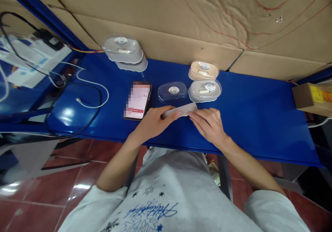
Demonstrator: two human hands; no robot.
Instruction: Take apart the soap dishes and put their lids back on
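Note:
Between my two hands, close to the front of the blue table, is a light grey plastic container base (187, 109), tipped so that mostly its side shows. My left hand (156, 122) is closed on its left end, thumb along the near side. At the right end, my right hand (209, 124) has its bent fingertips on the edge. Just beyond lies a clear plastic lid (166, 92) with a round label. Behind my right hand stand a lidded grey container (201, 95) and a lidded peach container (194, 74), each with a label and a small white piece on top.
A smartphone (136, 102) with a lit screen lies left of my left hand. Stacked grey containers (129, 53) stand at the back left. Cables (103, 104) trail over the left side. A cardboard box (308, 98) sits at the right end, and cardboard (155, 27) lines the back.

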